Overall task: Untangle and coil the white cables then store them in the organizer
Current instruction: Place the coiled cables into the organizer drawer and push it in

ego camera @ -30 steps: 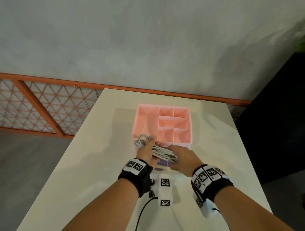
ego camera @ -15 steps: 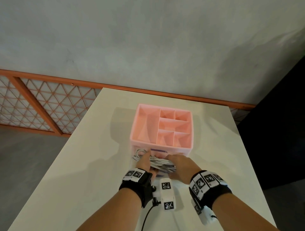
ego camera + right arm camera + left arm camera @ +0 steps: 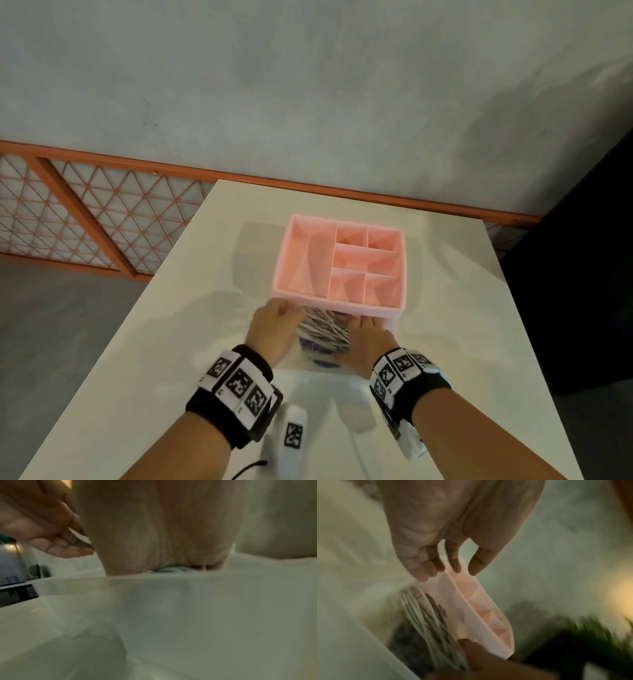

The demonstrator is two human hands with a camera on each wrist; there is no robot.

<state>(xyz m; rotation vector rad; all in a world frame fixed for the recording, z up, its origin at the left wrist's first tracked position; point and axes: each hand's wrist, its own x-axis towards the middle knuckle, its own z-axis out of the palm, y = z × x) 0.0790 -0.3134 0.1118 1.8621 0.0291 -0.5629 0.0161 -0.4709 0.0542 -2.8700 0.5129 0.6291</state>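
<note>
Cables [image 3: 323, 328]: coiled bundle lying in the drawer just below the organizer [image 3: 337, 263], ready for storing.
Left hand [image 3: 274, 327]: fingers relaxed, loose, beside the bundle.
Right hand [image 3: 368, 341]: fingers hidden; grip unclear.
Table [image 3: 171, 335]: carries the organizer.

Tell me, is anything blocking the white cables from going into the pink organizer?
Nothing visible does. The coiled white cables already lie in the clear drawer under the pink organizer, between the left hand and right hand.

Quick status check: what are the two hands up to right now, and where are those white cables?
Left hand open beside the cable bundle. Right hand on the bundle's other side, grip unclear. Bundle in clear drawer under the pink organizer. Nothing in the way.
</note>
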